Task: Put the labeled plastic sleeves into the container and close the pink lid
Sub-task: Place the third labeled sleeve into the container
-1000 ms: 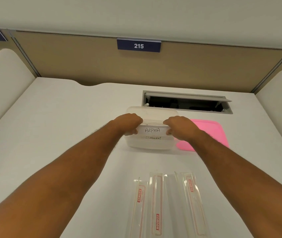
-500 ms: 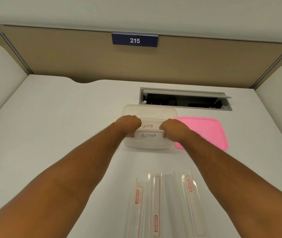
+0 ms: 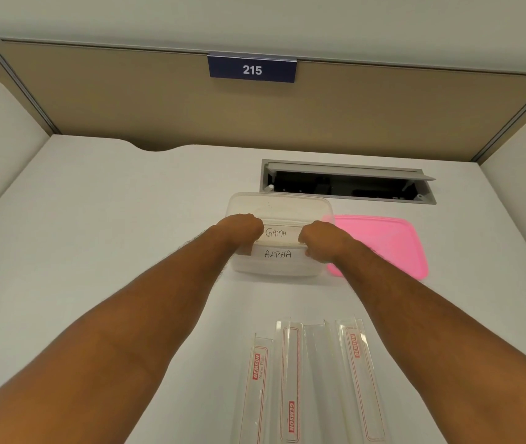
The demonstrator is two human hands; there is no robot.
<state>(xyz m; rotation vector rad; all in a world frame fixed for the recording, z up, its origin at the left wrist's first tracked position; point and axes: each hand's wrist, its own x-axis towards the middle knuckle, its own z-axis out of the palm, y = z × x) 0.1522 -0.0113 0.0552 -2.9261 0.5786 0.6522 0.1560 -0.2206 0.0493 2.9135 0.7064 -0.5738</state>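
A clear plastic container [image 3: 279, 205] stands on the white desk. My left hand [image 3: 243, 231] and my right hand [image 3: 318, 240] are both inside it, gripping the two ends of a labeled sleeve marked ALPHA [image 3: 278, 254]. Just behind it lies another labeled sleeve marked GAMA [image 3: 277, 233]. The pink lid [image 3: 386, 245] lies flat on the desk, touching the container's right side.
Several clear plastic sleeves with red GEMSON print [image 3: 290, 395] lie side by side near the desk's front edge. An open cable hatch [image 3: 348, 182] is cut into the desk behind the container. A beige partition with a 215 sign [image 3: 252, 69] closes the back.
Both hands have pushed the ALPHA sleeve down and forward in the container, uncovering the GAMA sleeve behind it. The ELEPHANT label seen earlier is hidden now.
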